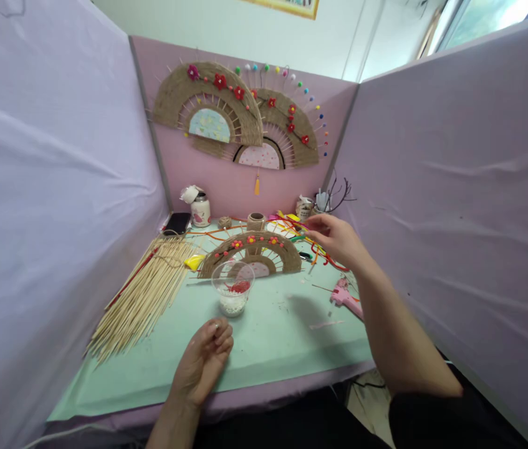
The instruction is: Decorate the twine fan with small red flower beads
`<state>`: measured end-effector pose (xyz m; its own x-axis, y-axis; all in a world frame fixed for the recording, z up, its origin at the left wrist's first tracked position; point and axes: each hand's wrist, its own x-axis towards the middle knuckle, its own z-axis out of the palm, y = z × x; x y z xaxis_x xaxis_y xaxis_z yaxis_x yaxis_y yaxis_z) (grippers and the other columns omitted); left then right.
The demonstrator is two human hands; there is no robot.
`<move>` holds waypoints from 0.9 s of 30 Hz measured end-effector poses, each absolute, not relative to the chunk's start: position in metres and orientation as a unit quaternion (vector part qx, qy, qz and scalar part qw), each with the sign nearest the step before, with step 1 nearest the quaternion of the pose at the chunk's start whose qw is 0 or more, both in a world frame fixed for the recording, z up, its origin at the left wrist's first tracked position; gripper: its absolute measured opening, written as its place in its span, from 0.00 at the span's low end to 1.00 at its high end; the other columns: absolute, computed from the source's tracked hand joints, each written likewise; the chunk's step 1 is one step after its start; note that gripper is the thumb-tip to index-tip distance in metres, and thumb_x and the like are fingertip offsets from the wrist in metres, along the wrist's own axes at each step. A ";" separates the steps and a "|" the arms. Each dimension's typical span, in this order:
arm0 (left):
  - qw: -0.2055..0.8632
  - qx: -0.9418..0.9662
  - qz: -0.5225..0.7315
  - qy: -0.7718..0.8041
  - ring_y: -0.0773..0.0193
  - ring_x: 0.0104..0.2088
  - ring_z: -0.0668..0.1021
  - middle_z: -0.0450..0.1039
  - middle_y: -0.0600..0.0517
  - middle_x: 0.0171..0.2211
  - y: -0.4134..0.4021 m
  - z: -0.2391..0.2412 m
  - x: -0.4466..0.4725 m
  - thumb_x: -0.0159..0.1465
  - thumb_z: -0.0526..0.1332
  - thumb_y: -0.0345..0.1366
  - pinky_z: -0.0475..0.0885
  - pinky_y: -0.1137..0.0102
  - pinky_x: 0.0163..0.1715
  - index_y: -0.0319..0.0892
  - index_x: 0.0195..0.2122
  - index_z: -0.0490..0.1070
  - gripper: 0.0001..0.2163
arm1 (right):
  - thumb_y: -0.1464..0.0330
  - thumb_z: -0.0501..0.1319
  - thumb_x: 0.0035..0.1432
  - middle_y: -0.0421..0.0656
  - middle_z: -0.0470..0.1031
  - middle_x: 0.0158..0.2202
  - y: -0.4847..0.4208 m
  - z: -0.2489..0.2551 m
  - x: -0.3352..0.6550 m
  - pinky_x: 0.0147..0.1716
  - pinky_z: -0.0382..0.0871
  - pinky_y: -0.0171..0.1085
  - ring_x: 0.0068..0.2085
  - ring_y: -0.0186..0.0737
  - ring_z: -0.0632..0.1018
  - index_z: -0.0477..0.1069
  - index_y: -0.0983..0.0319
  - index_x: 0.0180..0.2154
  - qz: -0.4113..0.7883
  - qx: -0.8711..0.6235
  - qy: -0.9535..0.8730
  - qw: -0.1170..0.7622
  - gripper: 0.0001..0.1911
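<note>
My left hand (pixel 205 358) is held palm up near the front of the table, fingers curled in. A tiny pale speck shows at its fingertips, too small to name. Just beyond it stands a clear plastic cup (pixel 233 305) with white bits and a red piece inside. My right hand (pixel 336 240) reaches over the back right, thumb and fingers apart, close to a heap of coloured pipe cleaners (pixel 326 254). Behind the cup, a small half-round fan (pixel 287 257) wrapped in twine stands with red and yellow flowers on it.
Thin bamboo sticks (pixel 146 296) lie on the left. A pink glue gun (pixel 345 299) rests at right. At the back are a phone (pixel 177 223), a white jar (pixel 201 211) and a twine roll (pixel 255 221). Large fans (pixel 207 81) hang on the pink panel.
</note>
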<state>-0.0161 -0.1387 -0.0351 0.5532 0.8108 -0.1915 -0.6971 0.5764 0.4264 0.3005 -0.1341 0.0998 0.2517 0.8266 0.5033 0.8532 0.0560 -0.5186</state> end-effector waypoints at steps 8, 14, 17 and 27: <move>0.904 0.173 0.340 0.193 0.76 0.23 0.58 0.54 0.57 0.24 -0.153 -0.040 0.020 0.52 0.69 0.27 0.57 0.78 0.20 0.35 0.23 0.65 0.12 | 0.64 0.62 0.55 0.50 0.79 0.43 -0.238 0.020 0.361 0.41 0.69 0.41 0.42 0.48 0.78 0.75 0.63 0.43 0.026 -0.828 -0.527 0.188 0.15; 0.930 0.157 0.270 0.195 0.76 0.23 0.59 0.55 0.57 0.25 -0.154 -0.025 0.058 0.53 0.69 0.27 0.57 0.80 0.20 0.36 0.24 0.63 0.12 | 0.60 0.63 0.54 0.55 0.75 0.48 -0.255 -0.019 0.372 0.46 0.66 0.41 0.49 0.52 0.75 0.73 0.67 0.48 0.052 -0.851 -0.502 0.146 0.22; 0.934 0.159 0.249 0.201 0.76 0.23 0.59 0.55 0.57 0.25 -0.149 -0.018 0.078 0.52 0.68 0.27 0.57 0.80 0.19 0.36 0.25 0.64 0.11 | 0.61 0.65 0.52 0.54 0.75 0.44 -0.248 -0.027 0.367 0.45 0.64 0.40 0.47 0.52 0.74 0.74 0.66 0.45 0.075 -0.862 -0.486 0.124 0.20; 0.932 0.146 0.247 0.220 0.76 0.22 0.59 0.56 0.57 0.24 -0.118 -0.010 0.133 0.53 0.67 0.26 0.57 0.80 0.18 0.36 0.27 0.65 0.09 | 0.60 0.59 0.57 0.53 0.71 0.40 -0.253 -0.045 0.376 0.44 0.64 0.41 0.42 0.48 0.73 0.74 0.66 0.41 0.077 -0.865 -0.458 0.187 0.17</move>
<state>0.1333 -0.1184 -0.0097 0.7803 0.5256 -0.3389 -0.3972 0.8351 0.3806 0.3761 -0.2528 -0.0449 0.5676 0.8224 0.0375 0.7647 -0.5098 -0.3942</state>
